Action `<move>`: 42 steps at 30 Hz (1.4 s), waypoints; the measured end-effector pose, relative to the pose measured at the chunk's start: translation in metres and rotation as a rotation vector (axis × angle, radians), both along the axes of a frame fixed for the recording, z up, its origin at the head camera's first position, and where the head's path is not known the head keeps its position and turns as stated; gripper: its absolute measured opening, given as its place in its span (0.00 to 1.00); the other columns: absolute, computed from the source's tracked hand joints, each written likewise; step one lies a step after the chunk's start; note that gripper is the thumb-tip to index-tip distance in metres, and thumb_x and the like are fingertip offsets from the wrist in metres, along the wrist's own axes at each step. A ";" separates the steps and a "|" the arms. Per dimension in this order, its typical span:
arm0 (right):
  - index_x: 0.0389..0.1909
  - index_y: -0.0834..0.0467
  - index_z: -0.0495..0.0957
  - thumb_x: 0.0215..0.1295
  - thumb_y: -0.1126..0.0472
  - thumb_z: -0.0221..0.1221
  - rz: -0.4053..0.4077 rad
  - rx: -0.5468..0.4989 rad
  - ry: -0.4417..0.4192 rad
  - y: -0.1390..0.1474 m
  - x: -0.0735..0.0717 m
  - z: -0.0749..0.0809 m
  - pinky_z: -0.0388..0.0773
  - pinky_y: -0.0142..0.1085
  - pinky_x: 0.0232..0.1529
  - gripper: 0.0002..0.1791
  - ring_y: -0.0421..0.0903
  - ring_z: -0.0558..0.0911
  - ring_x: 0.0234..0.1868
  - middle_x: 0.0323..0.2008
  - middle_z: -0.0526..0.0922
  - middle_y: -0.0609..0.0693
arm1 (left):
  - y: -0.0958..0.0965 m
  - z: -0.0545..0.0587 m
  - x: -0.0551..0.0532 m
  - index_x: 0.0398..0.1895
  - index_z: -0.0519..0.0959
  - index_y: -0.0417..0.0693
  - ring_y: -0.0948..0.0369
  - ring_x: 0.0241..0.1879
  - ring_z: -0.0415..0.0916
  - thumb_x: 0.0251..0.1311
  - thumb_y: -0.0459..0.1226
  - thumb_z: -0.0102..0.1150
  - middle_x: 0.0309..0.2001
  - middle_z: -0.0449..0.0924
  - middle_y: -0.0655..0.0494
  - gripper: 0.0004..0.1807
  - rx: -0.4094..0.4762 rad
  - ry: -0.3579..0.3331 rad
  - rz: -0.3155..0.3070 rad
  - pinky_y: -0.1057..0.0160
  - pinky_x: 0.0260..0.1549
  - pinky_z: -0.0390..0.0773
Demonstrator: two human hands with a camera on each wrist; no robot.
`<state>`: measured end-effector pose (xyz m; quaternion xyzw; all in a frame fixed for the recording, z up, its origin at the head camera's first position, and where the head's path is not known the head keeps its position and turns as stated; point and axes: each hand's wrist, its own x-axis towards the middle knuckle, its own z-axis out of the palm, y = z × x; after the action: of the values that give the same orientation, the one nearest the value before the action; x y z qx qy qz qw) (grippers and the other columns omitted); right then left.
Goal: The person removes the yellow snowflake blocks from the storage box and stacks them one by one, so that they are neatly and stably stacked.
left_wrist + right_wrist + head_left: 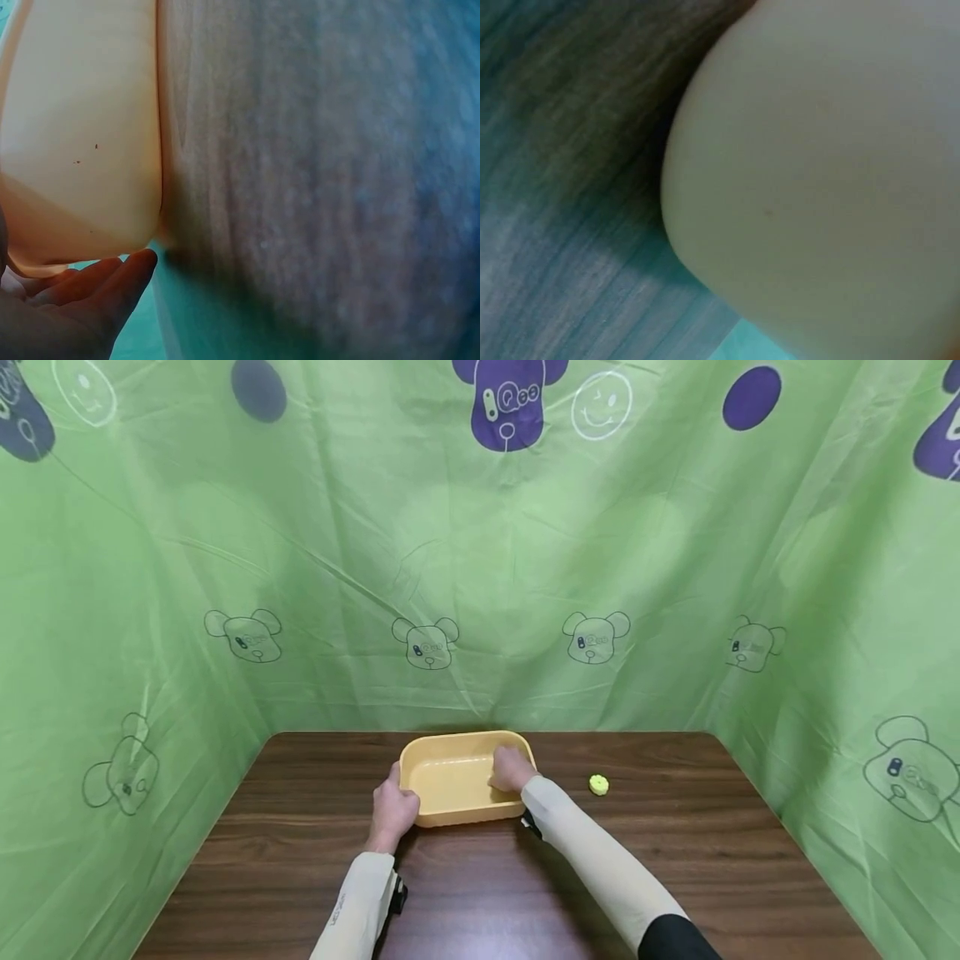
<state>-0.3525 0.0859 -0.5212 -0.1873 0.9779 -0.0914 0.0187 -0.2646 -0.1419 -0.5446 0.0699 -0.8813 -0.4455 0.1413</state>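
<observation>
A shallow yellow plastic bin (453,817) with rounded corners sits near the far edge of the table. My left hand (393,810) grips the bin's left end, thumb at the rim and fingers along the outer wall; the left wrist view shows those fingers (124,289) against the bin's end. Over the right rim, my right hand (512,768) reaches down into the bin, knuckles up. Its fingertips are hidden, and whether they hold anything does not show. The right wrist view has only the bin's outer wall (817,187), not the hand.
A small yellow-green, flower-shaped piece (598,785) lies on the table right of the bin. The dark wood-grain table (480,893) is enclosed at the back and sides by green printed cloth (510,552).
</observation>
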 end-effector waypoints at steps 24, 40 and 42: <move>0.44 0.59 0.85 0.66 0.60 0.65 0.005 -0.726 -0.003 0.101 -0.002 0.073 0.81 0.38 0.39 0.09 0.46 0.83 0.38 0.38 0.87 0.53 | 0.000 0.004 0.000 0.74 0.64 0.38 0.38 0.54 0.79 0.52 0.27 0.46 0.56 0.79 0.28 0.38 -0.040 -0.053 -0.017 0.42 0.51 0.78; 0.43 0.62 0.86 0.69 0.62 0.62 -0.277 -0.618 -0.185 0.206 0.017 0.027 0.78 0.34 0.31 0.09 0.53 0.84 0.35 0.36 0.87 0.57 | -0.002 0.004 -0.004 0.71 0.66 0.39 0.39 0.52 0.79 0.52 0.27 0.47 0.55 0.81 0.30 0.37 -0.029 -0.034 -0.017 0.42 0.50 0.78; 0.41 0.62 0.87 0.68 0.62 0.63 -0.293 -0.612 -0.191 0.207 0.020 0.020 0.78 0.34 0.31 0.08 0.54 0.84 0.36 0.35 0.87 0.55 | -0.001 0.003 -0.003 0.72 0.66 0.40 0.39 0.53 0.79 0.52 0.28 0.47 0.55 0.80 0.30 0.37 -0.021 -0.043 -0.016 0.42 0.51 0.78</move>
<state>-0.3321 0.2931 -0.5015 -0.0327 0.9154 -0.3993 0.0399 -0.2671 -0.1428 -0.5412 0.0707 -0.8894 -0.4357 0.1193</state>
